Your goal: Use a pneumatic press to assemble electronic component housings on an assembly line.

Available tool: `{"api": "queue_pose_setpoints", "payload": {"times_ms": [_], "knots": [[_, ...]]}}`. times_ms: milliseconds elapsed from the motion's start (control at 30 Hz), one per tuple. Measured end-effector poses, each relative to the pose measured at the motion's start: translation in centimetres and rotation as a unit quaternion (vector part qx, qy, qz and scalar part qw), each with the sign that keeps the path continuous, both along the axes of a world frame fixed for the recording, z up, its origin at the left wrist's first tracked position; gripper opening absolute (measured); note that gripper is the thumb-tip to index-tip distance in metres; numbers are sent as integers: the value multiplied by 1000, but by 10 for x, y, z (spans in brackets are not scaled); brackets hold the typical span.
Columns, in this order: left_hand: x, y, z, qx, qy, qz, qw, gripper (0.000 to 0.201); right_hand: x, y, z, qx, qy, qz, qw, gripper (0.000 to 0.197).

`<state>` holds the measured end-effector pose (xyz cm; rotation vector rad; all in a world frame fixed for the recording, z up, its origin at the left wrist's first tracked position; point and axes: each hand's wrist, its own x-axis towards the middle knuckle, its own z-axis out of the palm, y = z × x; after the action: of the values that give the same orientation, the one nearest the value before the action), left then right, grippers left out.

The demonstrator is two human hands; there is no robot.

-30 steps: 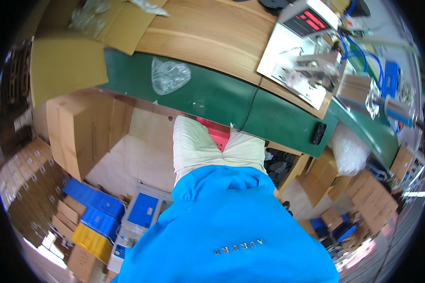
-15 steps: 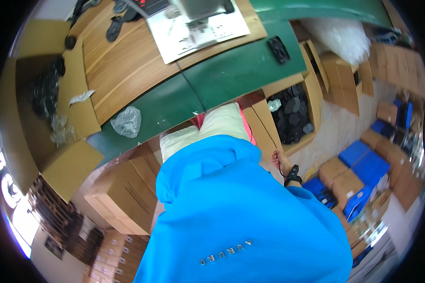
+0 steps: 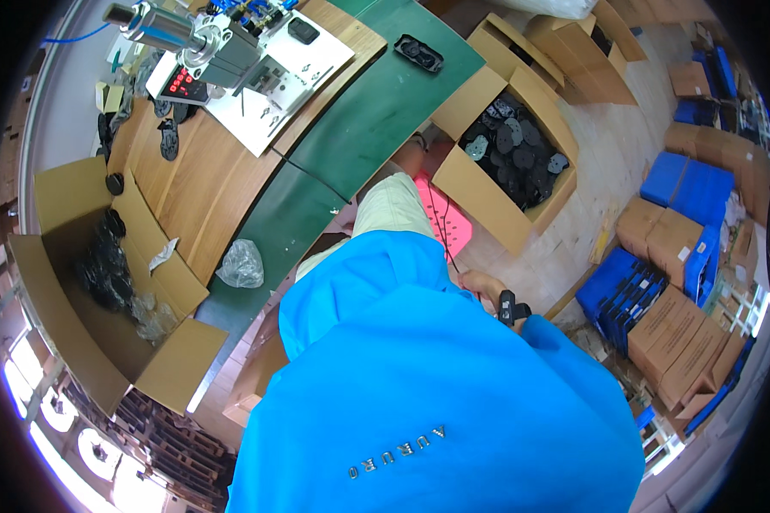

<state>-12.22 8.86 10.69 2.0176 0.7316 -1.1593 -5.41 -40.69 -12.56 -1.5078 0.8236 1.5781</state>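
Observation:
My right hand is low at my right side, beside the blue jacket, with a black strapped device on its wrist. Its fingers are curled round a thin black cable, which runs up past a pink stool with round holes; the jacket partly covers the hand. My left hand is out of sight. Just beyond the right hand stands an open carton of dark, flat, rounded parts.
A metal bench press stands on the wooden board over a green table. On the table lie a black part and a clear plastic bag. An open carton is at left; blue crates stand at right.
My view has swung, bringing the whole press into sight and showing more of the pink stool. My right hand is now nearer the jacket, still at the cable.

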Motion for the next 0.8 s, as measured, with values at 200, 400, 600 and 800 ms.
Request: {"api": "queue_pose_setpoints", "payload": {"times_ms": [200, 400, 600, 800], "knots": [[-13, 25, 10, -21, -9, -24, 999, 40, -78, -75, 60, -44, 31, 183, 982, 36], [-49, 60, 27, -64, 15, -50, 997, 38, -63, -115, 141, -187, -89, 174, 963, 44], [-56, 120, 75, -211, 155, -191, 946, 37, 107, -15, 314, -286, -503, 235, 781, 37], [12, 119, 117, 21, -360, 9, 933, 25, 227, 164, 411, -57, -813, 173, 553, 12]]}}
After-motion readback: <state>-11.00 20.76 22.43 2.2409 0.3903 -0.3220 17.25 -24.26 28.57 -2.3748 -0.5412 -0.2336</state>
